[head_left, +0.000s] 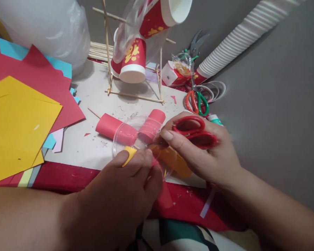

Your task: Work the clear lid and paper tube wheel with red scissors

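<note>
My left hand [125, 188] is closed on a clear plastic lid [125, 134], pinching its near rim together with a yellow piece [129, 155]. My right hand [201, 153] grips red-handled scissors [196, 131] whose blades point left and meet the lid near its middle. Under the lid lie two red paper rolls [108, 126] and an orange paper piece [176, 162]. Another red roll [164, 197] sticks out below my left hand.
Yellow and red paper sheets [18, 129] are stacked at left. A wooden stick frame [134, 94] holds red-and-white paper cups [133, 61] behind. Second scissors with red and green handles [196, 103], a stack of white cups [240, 38] and a glue tube [214, 119] lie at right.
</note>
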The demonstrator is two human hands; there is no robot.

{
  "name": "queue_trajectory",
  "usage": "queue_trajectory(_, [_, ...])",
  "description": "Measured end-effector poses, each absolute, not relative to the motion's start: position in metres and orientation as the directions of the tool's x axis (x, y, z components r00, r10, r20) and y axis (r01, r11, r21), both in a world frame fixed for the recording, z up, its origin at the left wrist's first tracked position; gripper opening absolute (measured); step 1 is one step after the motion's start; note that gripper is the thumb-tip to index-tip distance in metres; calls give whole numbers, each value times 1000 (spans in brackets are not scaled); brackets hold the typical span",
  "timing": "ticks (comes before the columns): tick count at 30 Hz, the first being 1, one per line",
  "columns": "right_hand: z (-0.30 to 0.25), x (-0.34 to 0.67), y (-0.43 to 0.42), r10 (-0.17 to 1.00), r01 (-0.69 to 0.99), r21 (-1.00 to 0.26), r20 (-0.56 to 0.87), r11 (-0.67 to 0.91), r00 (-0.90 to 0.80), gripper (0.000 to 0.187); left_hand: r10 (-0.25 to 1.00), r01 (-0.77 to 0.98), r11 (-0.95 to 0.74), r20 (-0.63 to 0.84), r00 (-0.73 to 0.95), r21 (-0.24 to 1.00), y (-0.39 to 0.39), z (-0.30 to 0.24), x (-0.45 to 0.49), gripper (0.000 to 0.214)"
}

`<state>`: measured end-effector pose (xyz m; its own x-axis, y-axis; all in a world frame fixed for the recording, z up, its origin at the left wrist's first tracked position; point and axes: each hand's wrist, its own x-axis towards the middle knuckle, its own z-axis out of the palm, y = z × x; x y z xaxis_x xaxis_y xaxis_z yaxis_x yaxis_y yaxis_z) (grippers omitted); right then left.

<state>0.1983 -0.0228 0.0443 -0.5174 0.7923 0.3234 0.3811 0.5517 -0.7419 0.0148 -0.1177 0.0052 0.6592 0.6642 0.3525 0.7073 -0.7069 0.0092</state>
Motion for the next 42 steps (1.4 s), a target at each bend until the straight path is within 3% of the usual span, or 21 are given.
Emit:
queue_trajectory(4, [42,197,-25,783,405,-704,355,583,-511,16,693,685,-715,276,666,143,-114,16,11,39])
queue_trajectory(9, [39,193,-27,815,393,-735,377,553,-440,15,726,704,-684,275,631,192,-111,25,11,35])
queue_trajectory(13, [39,189,-25,807,399,-719,394,569,-439,18,773,648,-629,255,581,430,-104,40,3,25])
queue_trajectory(16, [37,187,-24,769,383,-678,461,627,-442,21,874,595,-479,287,392,646,-103,55,-8,22])
queue_trajectory(21, [31,184,-27,732,360,-644,524,676,-436,21,992,385,-120,120,23,915,-119,54,-29,31])
queue_trajectory(24, [31,182,-31,742,392,-634,514,667,-430,19,986,288,35,13,-164,957,-129,37,-36,43])
queue_trajectory(27, [35,180,-32,772,376,-684,468,625,-430,18,960,144,165,-125,-250,976,-132,25,-30,56])
queue_trajectory(31, [42,181,-26,855,284,-867,258,410,-450,21,950,32,204,-190,-247,978,-127,25,-10,58])
queue_trajectory(34, [45,183,-21,881,238,-931,147,277,-450,19,948,-28,210,-211,-239,977,-120,25,0,64])
queue_trajectory(38, [47,187,-17,889,262,-926,136,271,-436,21,944,-93,203,-220,-247,975,-108,19,4,75])
queue_trajectory(42, [53,189,-12,874,302,-905,134,300,-467,31,947,-165,198,-232,-222,966,-94,17,6,67])
